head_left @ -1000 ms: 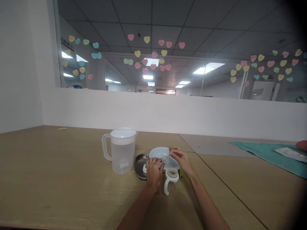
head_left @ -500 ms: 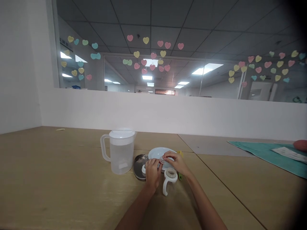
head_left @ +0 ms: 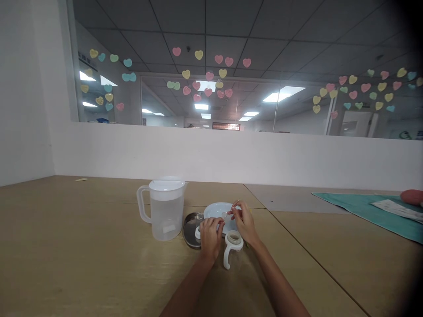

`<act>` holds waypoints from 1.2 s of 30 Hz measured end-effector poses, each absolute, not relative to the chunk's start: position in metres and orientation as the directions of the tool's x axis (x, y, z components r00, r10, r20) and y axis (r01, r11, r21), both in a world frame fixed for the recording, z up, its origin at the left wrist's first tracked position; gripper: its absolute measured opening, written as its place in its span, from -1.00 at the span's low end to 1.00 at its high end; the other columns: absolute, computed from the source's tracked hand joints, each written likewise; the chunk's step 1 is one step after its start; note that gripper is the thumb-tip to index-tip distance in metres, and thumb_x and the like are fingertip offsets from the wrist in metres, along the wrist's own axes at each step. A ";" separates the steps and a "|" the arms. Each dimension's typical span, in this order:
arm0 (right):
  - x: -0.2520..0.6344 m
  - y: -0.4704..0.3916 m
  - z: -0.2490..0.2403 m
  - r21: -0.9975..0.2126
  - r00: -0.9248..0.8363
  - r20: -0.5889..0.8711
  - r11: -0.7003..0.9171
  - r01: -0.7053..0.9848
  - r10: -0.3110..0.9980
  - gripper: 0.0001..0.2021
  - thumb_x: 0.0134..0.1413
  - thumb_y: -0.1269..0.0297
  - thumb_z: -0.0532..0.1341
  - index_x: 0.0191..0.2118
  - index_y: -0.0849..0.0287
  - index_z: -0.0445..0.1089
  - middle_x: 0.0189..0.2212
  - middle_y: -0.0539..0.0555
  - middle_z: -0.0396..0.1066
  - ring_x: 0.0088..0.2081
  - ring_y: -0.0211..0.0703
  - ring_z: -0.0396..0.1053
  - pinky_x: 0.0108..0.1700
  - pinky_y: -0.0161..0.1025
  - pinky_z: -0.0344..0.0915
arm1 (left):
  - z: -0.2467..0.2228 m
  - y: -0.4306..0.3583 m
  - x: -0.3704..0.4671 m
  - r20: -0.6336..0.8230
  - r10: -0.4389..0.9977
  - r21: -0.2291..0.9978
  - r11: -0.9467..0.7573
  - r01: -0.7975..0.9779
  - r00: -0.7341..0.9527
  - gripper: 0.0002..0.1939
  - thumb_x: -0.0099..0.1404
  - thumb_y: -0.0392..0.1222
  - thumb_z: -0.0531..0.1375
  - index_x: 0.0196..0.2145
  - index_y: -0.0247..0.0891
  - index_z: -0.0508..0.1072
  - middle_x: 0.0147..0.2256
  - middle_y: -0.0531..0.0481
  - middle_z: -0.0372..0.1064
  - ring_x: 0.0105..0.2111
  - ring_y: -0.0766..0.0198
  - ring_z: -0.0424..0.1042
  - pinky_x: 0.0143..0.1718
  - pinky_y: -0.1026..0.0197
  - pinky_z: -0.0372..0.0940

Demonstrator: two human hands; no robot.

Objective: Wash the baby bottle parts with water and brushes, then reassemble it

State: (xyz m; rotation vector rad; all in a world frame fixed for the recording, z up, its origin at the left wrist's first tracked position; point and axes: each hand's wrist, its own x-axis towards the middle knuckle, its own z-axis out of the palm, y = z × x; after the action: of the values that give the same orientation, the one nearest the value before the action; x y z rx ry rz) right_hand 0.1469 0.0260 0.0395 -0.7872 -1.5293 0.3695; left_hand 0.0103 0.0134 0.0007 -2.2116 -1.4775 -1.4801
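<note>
My left hand [head_left: 211, 235] is closed in a pinch over the near edge of a pale blue plate [head_left: 211, 210]; what its fingertips hold is too small to tell. Just right of it, my right hand [head_left: 243, 223] pinches a small clear piece [head_left: 226, 215] above the plate. Below the hands stands a bottle with a white collar and curved handle [head_left: 234, 238], its mouth open. Partly behind my left hand, a metal tray [head_left: 189, 237] holds a white-ringed part with a clear dome [head_left: 198, 219].
To the left stands a translucent lidded pitcher [head_left: 167, 209] with a big handle. A teal cloth [head_left: 357, 204] lies at the far right with a white sheet and a reddish round thing [head_left: 411, 197] on it. A low wall with a window runs behind the table.
My right hand has drawn slightly up and away from my left, opening a gap between their fingertips. The small clear piece has left the left fingertips. The view has shifted slightly.
</note>
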 end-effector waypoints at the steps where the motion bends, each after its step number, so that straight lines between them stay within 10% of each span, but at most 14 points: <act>1: 0.146 0.026 0.039 -0.673 0.078 0.731 0.699 0.240 0.677 -0.75 0.16 0.03 0.03 -0.23 0.11 0.21 -0.22 0.06 0.29 -0.37 -0.24 0.41 -0.37 -0.30 0.34 | 0.002 0.013 0.011 0.753 0.655 0.394 -0.527 0.753 0.065 -0.80 0.35 -0.17 0.02 -0.25 -0.15 0.44 -0.27 0.03 0.44 -0.20 0.19 0.33 -0.15 0.11 0.10; 8: 0.147 0.022 0.039 -0.706 0.253 0.708 0.655 0.268 0.660 -0.75 0.15 0.03 0.06 -0.24 0.12 0.20 -0.52 -0.01 0.39 -0.45 -0.20 0.42 -0.31 -0.25 0.32 | 0.005 0.011 0.011 0.768 0.632 0.330 -0.526 0.784 0.100 -0.82 0.34 -0.16 0.04 -0.24 -0.15 0.44 -0.27 0.02 0.42 -0.21 0.19 0.32 -0.14 0.11 0.08; 36: 0.189 0.056 0.029 -0.697 0.788 0.430 0.717 -0.020 0.440 -0.72 -0.03 0.02 0.14 -0.34 0.06 0.08 -0.42 -0.06 0.27 -0.39 -0.19 0.44 -0.30 -0.13 0.41 | -0.001 0.006 0.009 0.784 0.611 0.294 -0.518 0.803 0.107 -0.80 0.36 -0.22 -0.03 -0.29 -0.21 0.39 -0.32 0.02 0.40 -0.25 0.23 0.32 -0.13 0.14 0.09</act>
State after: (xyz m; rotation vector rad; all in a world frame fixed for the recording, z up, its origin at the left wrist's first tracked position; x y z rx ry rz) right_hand 0.1891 0.0559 0.0288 -0.7356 -0.6213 0.2731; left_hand 0.0086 0.0058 -0.0007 -2.1736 -1.4159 -1.3712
